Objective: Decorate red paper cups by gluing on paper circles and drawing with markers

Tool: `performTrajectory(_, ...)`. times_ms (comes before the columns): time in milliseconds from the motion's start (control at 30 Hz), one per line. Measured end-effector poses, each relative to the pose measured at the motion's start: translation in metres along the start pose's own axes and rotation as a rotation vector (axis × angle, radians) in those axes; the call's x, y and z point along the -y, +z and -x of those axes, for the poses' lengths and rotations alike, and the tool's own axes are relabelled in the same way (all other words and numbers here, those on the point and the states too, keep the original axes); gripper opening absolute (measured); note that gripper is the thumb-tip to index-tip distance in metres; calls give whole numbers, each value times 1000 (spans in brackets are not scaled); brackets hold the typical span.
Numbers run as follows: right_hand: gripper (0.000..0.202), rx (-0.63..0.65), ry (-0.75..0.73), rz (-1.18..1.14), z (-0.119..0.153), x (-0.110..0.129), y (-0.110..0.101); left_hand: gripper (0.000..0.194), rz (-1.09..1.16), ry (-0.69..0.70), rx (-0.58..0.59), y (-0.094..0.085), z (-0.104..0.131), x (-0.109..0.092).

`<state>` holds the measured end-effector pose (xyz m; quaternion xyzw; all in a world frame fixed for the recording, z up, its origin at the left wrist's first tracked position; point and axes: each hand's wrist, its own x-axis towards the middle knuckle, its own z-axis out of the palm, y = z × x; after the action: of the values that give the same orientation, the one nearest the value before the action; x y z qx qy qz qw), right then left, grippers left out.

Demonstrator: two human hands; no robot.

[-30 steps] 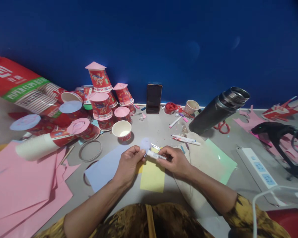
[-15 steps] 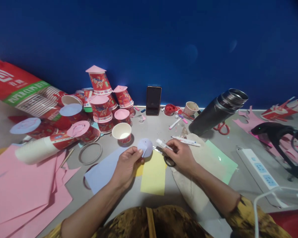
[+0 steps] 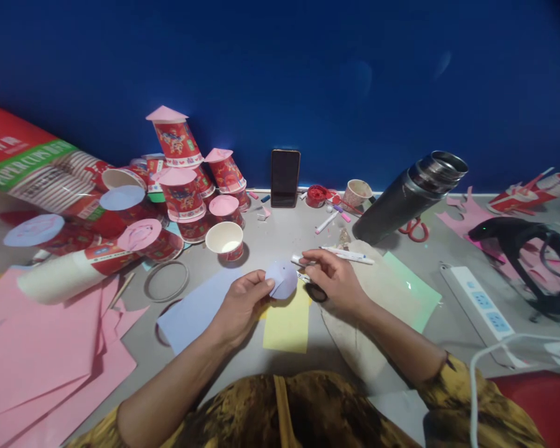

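Observation:
Pinched between the thumb and fingers of my left hand [image 3: 245, 305] is a small blue-violet paper disc [image 3: 282, 280] with an overlapping seam. My right hand [image 3: 333, 280] is closed on a white tube [image 3: 297, 259], mostly covered by the fingers, just right of the disc. Black-handled scissors [image 3: 315, 292] lie under my right hand. A yellow paper sheet [image 3: 285, 326] is below the disc, and a blue sheet [image 3: 198, 308] lies partly beneath my left forearm. An open paper cup [image 3: 224, 242] stands beyond my left hand.
Stacked red cups [image 3: 182, 199] with pink paper tops stand at the left, near pink sheets [image 3: 37, 348]. A phone [image 3: 285, 178] leans against the blue wall. A dark flask [image 3: 396, 205] tilts at the right, before a green sheet [image 3: 413, 292] and a power strip [image 3: 480, 305].
The view has shifted slightly. The disc in my left hand is a little further right, nearer my right hand, whose fingers now cover more of the white tube.

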<state>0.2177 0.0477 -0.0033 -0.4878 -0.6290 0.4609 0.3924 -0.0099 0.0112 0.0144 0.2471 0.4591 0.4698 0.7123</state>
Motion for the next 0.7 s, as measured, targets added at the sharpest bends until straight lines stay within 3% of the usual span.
performTrajectory(100, 61, 195, 265, -386, 2, 5, 1, 44, -26, -39, 47, 1, 2, 1)
performTrajectory(200, 66, 280, 328, -496, 1, 6, 2, 45, -32, -60, 70, 1, 2, 2)
performTrajectory(700, 58, 274, 379, -616, 1, 1, 8, 45, 2, -85, 140, 0, 0, 8)
